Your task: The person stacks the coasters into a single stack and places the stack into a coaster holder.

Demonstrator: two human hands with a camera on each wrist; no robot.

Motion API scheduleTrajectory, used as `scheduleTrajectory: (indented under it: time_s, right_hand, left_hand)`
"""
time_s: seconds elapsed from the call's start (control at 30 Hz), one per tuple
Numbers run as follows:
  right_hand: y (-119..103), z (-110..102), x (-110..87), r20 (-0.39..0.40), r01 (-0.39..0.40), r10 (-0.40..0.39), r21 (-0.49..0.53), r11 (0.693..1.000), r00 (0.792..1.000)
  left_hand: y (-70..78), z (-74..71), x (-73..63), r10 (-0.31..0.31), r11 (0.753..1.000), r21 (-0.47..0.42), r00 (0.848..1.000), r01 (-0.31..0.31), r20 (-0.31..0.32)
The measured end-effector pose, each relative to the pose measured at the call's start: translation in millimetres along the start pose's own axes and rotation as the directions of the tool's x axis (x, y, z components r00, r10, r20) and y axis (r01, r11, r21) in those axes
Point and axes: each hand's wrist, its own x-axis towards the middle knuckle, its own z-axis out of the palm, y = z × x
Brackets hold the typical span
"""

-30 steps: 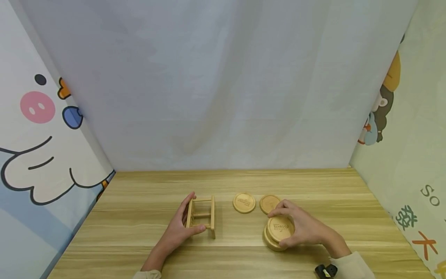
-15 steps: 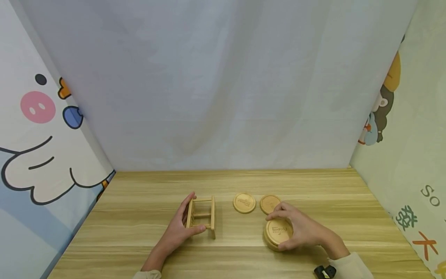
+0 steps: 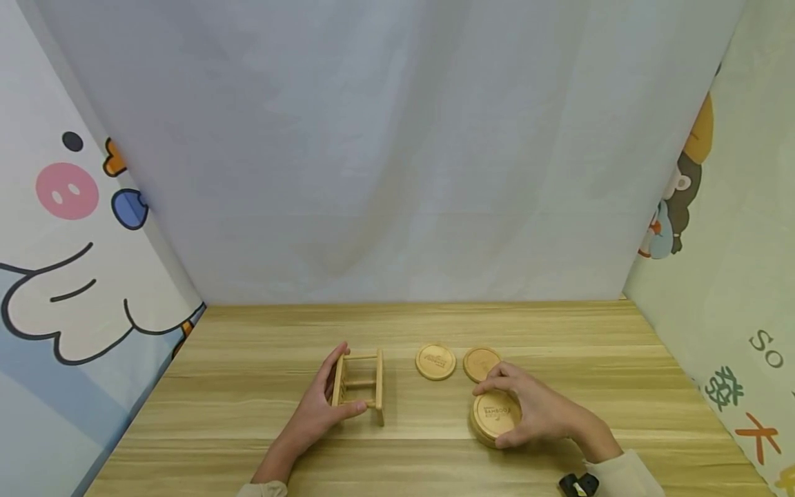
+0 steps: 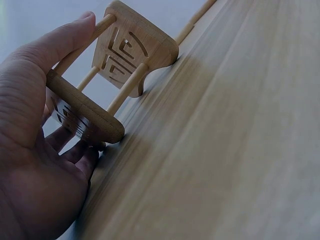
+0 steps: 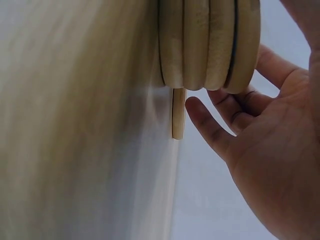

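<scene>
My left hand grips a small bamboo coaster rack, its thumb along the near side and the fingers behind the left end panel. Cut-out line patterns mark the rack's end panel in the left wrist view, and thin rods join the two panels. Over to the right, my right hand holds the top round bamboo coaster between thumb and fingers. This coaster lies squarely on a stack of several coasters, seen edge-on in the right wrist view.
A loose coaster lies flat between the rack and the stack, towards the back. Beside it another coaster sits just behind the stack, partly covered by my right fingers. A grey-white cloth hangs behind the wooden table.
The top coaster, earlier held off-centre over the stack, has turned and settled into line with it. My right hand has shifted slightly left and lower. The left hand and rack have stayed put.
</scene>
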Motion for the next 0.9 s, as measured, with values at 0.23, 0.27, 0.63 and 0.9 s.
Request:
scheduleTrajectory:
  time_s: [0.23,0.27,0.63,0.9]
  right_hand:
    - [0.1,0.3,0.4,0.002,0.005,-0.005,0.005,1.000,1.000]
    - [0.5,0.6,0.3,0.002,0.005,-0.005,0.005,1.000,1.000]
    - [2.8,1.7,-0.8,0.014,-0.007,0.007,0.005,1.000,1.000]
    - [0.9,0.0,-0.4,0.026,-0.015,0.014,0.031,0.999,1.000]
  left_hand:
    - [0.3,-0.2,0.1,0.000,1.000,0.003,1.000,0.000,-0.003]
    - [0.4,-0.2,0.0,-0.001,1.000,0.003,1.000,0.001,-0.002]
    - [0.9,0.2,-0.8,-0.002,1.000,-0.004,1.000,0.002,0.004]
    - [1.3,0.4,-0.4,-0.003,1.000,-0.001,1.000,0.003,-0.001]
